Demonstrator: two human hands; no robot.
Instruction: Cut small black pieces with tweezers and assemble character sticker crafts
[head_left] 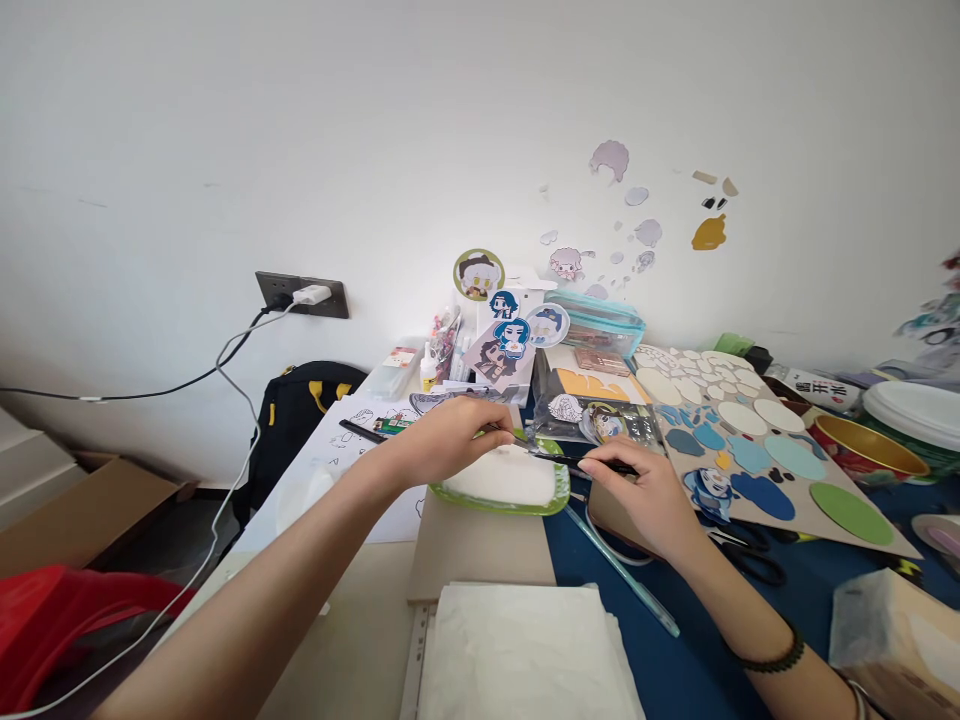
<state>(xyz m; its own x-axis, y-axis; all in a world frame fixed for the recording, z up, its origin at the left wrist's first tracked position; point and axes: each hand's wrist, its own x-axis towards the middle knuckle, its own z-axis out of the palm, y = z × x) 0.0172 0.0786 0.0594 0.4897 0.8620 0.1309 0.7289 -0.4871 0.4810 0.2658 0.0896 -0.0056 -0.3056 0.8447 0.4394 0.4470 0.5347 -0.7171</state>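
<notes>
My left hand reaches in from the left, fingers pinched on a thin dark tool whose kind I cannot make out. In my right hand is a slim black pen-like tool, pointing left. The ends of both tools come close together above a green-rimmed tray; whether they touch I cannot tell. A white layer fills the tray's bottom. Just in front of the tray, a beige board lies partly under a stack of white paper sheets.
Cut paper shapes cover a board at the right. Scissors and a light blue pen lie near my right arm. Drawn sheets are at the left. Paper figures stand at the back, beside a blue-edged clear pouch.
</notes>
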